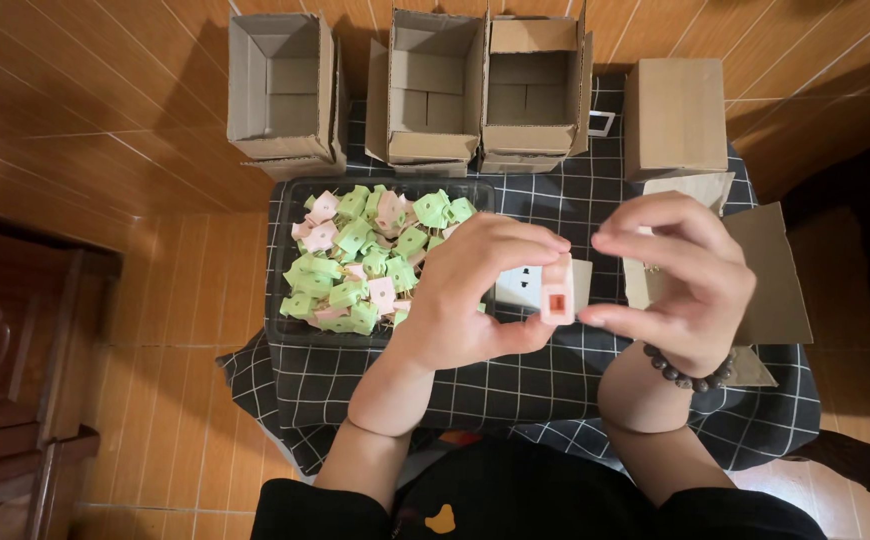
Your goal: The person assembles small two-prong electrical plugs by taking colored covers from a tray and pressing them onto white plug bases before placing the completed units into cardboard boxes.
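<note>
Both hands pinch it: left hand (475, 290) and right hand (680, 280) clamp the small pink plastic block (557, 292) by its sides — looks light, rigid, smooth, likely slippery.

Black sleeves (285, 505), dark beaded bracelet (690, 375)

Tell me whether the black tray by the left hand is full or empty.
Full. The black tray holds a heap of green and pink tags that hides most of its floor. The left hand covers its right edge.
</note>
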